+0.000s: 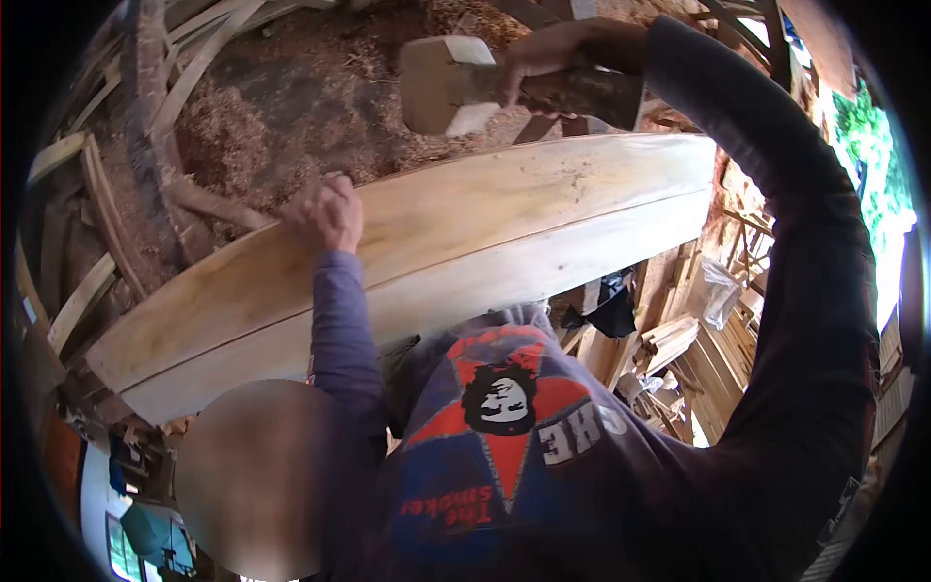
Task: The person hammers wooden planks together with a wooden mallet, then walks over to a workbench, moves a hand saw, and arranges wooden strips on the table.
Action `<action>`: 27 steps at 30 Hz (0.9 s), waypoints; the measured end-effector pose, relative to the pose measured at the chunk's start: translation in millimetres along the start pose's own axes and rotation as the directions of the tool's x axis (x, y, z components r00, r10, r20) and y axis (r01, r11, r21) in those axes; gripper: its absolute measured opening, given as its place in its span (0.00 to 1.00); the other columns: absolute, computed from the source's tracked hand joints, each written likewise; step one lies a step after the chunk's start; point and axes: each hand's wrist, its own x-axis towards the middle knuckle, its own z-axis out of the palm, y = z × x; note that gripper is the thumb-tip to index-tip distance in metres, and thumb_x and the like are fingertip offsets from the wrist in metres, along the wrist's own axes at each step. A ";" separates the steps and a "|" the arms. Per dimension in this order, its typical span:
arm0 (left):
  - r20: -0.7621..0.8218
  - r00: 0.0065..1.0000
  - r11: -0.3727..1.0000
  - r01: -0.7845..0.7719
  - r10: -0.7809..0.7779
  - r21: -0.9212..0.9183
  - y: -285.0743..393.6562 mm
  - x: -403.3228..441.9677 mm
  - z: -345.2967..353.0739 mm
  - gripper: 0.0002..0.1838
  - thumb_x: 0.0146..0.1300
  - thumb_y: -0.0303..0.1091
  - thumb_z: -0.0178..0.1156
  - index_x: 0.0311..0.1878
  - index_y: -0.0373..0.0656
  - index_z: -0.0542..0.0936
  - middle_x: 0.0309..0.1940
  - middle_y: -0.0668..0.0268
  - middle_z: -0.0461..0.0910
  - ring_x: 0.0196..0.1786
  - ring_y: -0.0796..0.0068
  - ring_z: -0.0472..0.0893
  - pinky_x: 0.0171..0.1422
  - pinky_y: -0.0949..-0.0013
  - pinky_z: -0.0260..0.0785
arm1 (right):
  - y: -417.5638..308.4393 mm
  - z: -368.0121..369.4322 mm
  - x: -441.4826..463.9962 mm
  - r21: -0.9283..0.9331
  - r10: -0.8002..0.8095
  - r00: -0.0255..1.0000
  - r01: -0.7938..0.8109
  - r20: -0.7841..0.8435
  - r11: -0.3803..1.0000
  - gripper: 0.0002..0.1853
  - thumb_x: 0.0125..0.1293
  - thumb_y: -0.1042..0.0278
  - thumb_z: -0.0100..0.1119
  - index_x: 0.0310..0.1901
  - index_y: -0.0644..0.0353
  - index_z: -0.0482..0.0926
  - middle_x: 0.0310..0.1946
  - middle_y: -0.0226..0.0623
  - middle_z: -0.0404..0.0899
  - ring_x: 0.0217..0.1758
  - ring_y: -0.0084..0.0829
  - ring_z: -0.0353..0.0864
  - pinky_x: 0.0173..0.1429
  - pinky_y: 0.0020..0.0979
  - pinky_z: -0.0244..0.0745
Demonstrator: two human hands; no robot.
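A long, curved wooden panel (436,228) with a seam along its length lies across the view in front of my body. My left hand (332,213) is closed at the panel's far edge; whatever its curled fingers hold is hidden. Above the panel, my right hand (548,66) grips a wooden mallet (446,87) by its thick, dark handle. The mallet's pale, blocky head points left and is raised apart from the panel and from my left hand.
Wood shavings (228,126) cover the ground beyond the panel. Curved timbers (102,209) stand at the left. Stacked wood offcuts (669,341), a black bag (613,308) and a clear plastic bag (720,291) are at the right. A round blurred patch (257,480) hides the lower left.
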 end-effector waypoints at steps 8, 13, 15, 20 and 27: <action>0.036 0.998 0.998 -0.043 0.042 0.044 -3.7 -3.1 -0.2 0.23 0.66 0.41 0.48 0.17 0.45 0.82 0.21 0.56 0.83 0.29 0.54 0.82 0.46 0.51 0.68 | 18.4 6.4 -21.3 -0.150 0.106 0.991 -0.117 -0.079 0.982 0.16 0.61 0.60 0.62 0.40 0.66 0.78 0.26 0.41 0.78 0.24 0.35 0.81 0.28 0.40 0.81; 0.080 0.997 0.998 0.017 -0.022 0.058 1.7 -4.4 -2.1 0.26 0.67 0.44 0.47 0.18 0.42 0.83 0.23 0.52 0.84 0.31 0.50 0.82 0.49 0.49 0.68 | 38.9 16.9 -28.1 -0.139 -0.218 0.940 0.187 -0.261 0.972 0.16 0.61 0.59 0.64 0.39 0.67 0.79 0.28 0.41 0.79 0.25 0.32 0.82 0.31 0.34 0.81; 0.180 0.973 0.987 0.155 -0.146 -0.035 7.5 -2.3 -8.6 0.27 0.67 0.44 0.46 0.20 0.38 0.84 0.25 0.48 0.84 0.33 0.48 0.83 0.51 0.48 0.69 | 55.1 24.5 -53.6 -0.078 -0.239 0.915 0.226 -0.326 0.971 0.17 0.60 0.60 0.64 0.42 0.67 0.78 0.27 0.41 0.78 0.25 0.31 0.81 0.30 0.34 0.80; 0.252 0.959 0.989 0.106 -0.129 0.104 1.1 1.2 9.8 0.28 0.67 0.48 0.45 0.28 0.36 0.87 0.31 0.45 0.84 0.37 0.46 0.83 0.46 0.46 0.72 | 128.1 31.0 -114.3 0.031 -0.248 0.836 0.301 -0.489 0.953 0.18 0.61 0.59 0.65 0.44 0.67 0.82 0.27 0.38 0.79 0.28 0.31 0.82 0.32 0.34 0.80; 0.533 0.837 0.992 0.116 -0.121 0.042 64.3 9.3 -24.9 0.18 0.66 0.47 0.52 0.37 0.47 0.86 0.35 0.55 0.86 0.39 0.50 0.85 0.43 0.48 0.75 | 276.2 60.6 -111.7 0.240 -0.181 0.655 0.498 -0.733 0.833 0.23 0.61 0.66 0.59 0.57 0.62 0.70 0.27 0.37 0.77 0.23 0.30 0.79 0.25 0.32 0.77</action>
